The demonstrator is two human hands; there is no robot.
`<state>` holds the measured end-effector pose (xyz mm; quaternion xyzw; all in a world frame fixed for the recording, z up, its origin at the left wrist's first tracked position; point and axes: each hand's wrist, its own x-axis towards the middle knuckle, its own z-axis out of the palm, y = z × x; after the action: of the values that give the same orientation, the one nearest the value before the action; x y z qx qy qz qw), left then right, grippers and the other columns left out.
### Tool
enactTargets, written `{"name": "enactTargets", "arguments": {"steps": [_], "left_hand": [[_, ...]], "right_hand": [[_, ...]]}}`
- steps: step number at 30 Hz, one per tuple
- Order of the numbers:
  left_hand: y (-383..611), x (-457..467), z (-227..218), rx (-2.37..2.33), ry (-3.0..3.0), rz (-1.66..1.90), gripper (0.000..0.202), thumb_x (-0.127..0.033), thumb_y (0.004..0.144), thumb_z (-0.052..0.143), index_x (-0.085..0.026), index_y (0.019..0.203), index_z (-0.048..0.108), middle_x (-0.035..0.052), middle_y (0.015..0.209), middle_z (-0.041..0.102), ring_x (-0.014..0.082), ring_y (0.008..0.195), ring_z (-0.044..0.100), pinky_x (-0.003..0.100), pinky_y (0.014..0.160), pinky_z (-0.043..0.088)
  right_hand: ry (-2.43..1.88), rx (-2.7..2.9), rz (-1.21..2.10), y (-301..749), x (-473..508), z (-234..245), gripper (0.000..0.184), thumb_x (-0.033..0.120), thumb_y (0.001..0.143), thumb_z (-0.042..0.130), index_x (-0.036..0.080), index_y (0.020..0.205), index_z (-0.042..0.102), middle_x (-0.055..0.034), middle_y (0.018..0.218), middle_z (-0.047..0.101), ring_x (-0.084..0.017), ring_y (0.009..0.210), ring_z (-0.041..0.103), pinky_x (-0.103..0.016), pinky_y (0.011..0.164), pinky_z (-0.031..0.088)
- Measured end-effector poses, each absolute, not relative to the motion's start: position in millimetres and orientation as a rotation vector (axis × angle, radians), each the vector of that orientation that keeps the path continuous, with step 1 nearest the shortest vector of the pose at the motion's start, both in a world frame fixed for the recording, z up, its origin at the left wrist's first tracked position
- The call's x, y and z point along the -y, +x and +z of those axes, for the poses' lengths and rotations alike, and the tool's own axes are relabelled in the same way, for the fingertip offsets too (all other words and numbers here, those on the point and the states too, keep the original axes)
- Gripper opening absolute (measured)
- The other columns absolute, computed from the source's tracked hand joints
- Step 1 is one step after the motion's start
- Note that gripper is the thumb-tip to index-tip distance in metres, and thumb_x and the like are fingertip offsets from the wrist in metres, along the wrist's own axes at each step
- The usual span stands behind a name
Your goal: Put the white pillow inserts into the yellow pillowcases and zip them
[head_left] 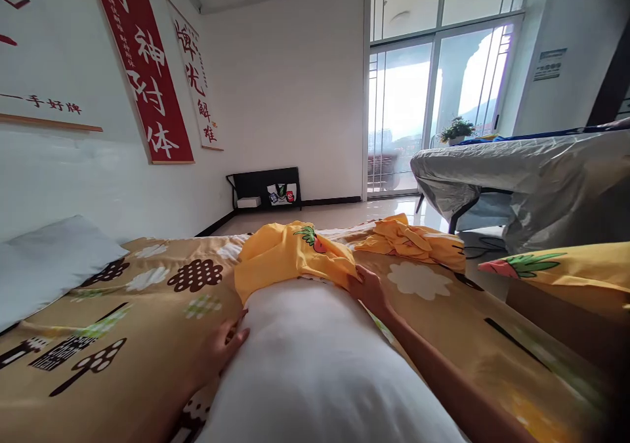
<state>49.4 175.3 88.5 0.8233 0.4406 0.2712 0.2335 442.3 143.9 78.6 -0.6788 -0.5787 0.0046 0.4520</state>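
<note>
A plump white pillow point(295, 358) stretches away from me across the bed, its far end inside a yellow pillowcase point(275, 253) with a carrot-like print and green leaves. My right hand point(367, 291) is closed on the right edge of the case's opening. At the pillow's left side, my left hand point(227, 343) grips the white fabric just below the case, thumb and forefinger showing and the other fingers partly hidden. The near part of the pillow is bare.
Beneath lies a brown patterned bedsheet point(162, 325). A second white pillow point(54, 266) rests at the left by the wall. Crumpled yellow cloth point(418, 243) lies at the far bed edge, and more yellow printed fabric point(585, 269) is at right. Beyond stands a plastic-covered table point(492, 161).
</note>
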Motion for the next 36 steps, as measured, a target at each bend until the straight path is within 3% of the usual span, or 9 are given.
{"name": "enactTargets", "arguments": {"steps": [7,12,14,17,21,24,31,34,36], "left_hand": [[66.5,-190.6,141.3,-1.246,2.586,0.985,0.041,-0.034,0.087,0.043,-0.017,0.121,0.059,0.0107,0.118,0.063,0.0263,0.109,0.059,0.04,0.095,0.048],[125.8,-149.6,185.3,-0.697,3.272,0.864,0.077,-0.007,0.077,0.044,-0.029,0.148,0.024,0.0073,0.155,0.023,0.0287,0.141,0.025,0.053,0.109,0.027],[147.7,-131.3,196.3,-0.384,3.424,0.64,0.075,-0.01,0.073,0.05,-0.031,0.143,0.032,0.0047,0.158,0.012,0.0294,0.144,0.016,0.056,0.11,0.022],[166.2,-122.3,200.0,-0.103,3.455,0.415,0.044,-0.023,0.073,0.058,-0.022,0.117,0.056,0.0066,0.152,0.031,0.0267,0.142,0.022,0.049,0.111,0.022],[159.1,-146.8,190.2,-0.245,3.458,0.398,0.016,-0.022,0.074,0.056,-0.017,0.088,0.061,0.0081,0.099,0.067,0.0239,0.105,0.059,0.043,0.105,0.03],[134.0,-170.4,186.2,-0.5,3.513,0.431,0.008,-0.015,0.074,0.053,-0.017,0.073,0.06,0.0078,0.083,0.065,0.0244,0.09,0.061,0.051,0.103,0.029],[62.4,-194.9,188.9,-0.939,3.334,0.805,0.034,-0.003,0.075,0.041,-0.021,0.088,0.066,0.012,0.104,0.066,0.0298,0.122,0.049,0.055,0.104,0.027],[40.2,-185.5,188.0,-1.055,3.391,0.766,0.025,-0.004,0.069,0.043,-0.019,0.07,0.063,0.0088,0.076,0.066,0.0272,0.084,0.063,0.048,0.089,0.039],[29.6,-165.0,189.8,-0.982,3.473,0.854,0.024,0.0,0.063,0.04,-0.018,0.06,0.055,0.004,0.059,0.059,0.0192,0.055,0.056,0.037,0.068,0.041]], "right_hand": [[-1.398,1.774,0.097,411.6,-98.4,116.9,0.047,0.054,0.088,0.044,0.016,0.065,0.06,0.0023,0.054,0.044,-0.01,0.053,0.036,-0.021,0.049,0.032],[-1.156,2.18,0.045,371.5,-49.8,150.0,0.038,0.035,0.097,0.036,0.018,0.093,0.069,-0.0002,0.06,0.057,-0.01,0.053,0.044,-0.021,0.055,0.036],[-1.098,2.33,-0.015,357.9,-32.0,160.2,0.034,0.025,0.096,0.035,0.022,0.108,0.067,-0.0002,0.063,0.061,-0.01,0.055,0.049,-0.022,0.058,0.036],[-1.142,2.506,-0.088,347.4,-10.8,172.3,0.037,0.013,0.09,0.037,0.028,0.108,0.066,0.0013,0.064,0.064,-0.011,0.056,0.053,-0.023,0.057,0.034],[-1.191,2.54,-0.122,353.1,5.4,180.8,0.04,0.008,0.088,0.039,0.03,0.11,0.066,0.0008,0.07,0.068,-0.011,0.061,0.06,-0.023,0.062,0.038],[-1.211,2.452,-0.104,365.6,11.3,178.7,0.038,0.015,0.093,0.038,0.03,0.116,0.065,-0.0009,0.076,0.071,-0.011,0.066,0.063,-0.021,0.067,0.043],[-1.454,2.222,-0.213,395.2,12.0,154.9,0.037,0.036,0.092,0.05,0.034,0.127,0.059,-0.0029,0.085,0.073,-0.017,0.076,0.067,-0.022,0.069,0.052],[-1.533,2.176,-0.325,409.7,4.6,151.7,0.043,0.032,0.089,0.052,0.033,0.132,0.054,-0.0029,0.084,0.074,-0.017,0.067,0.066,-0.024,0.062,0.053],[-1.551,2.188,-0.402,421.5,0.6,155.8,0.041,0.023,0.087,0.05,0.031,0.126,0.059,-0.004,0.082,0.074,-0.017,0.062,0.067,-0.023,0.057,0.051]]}}
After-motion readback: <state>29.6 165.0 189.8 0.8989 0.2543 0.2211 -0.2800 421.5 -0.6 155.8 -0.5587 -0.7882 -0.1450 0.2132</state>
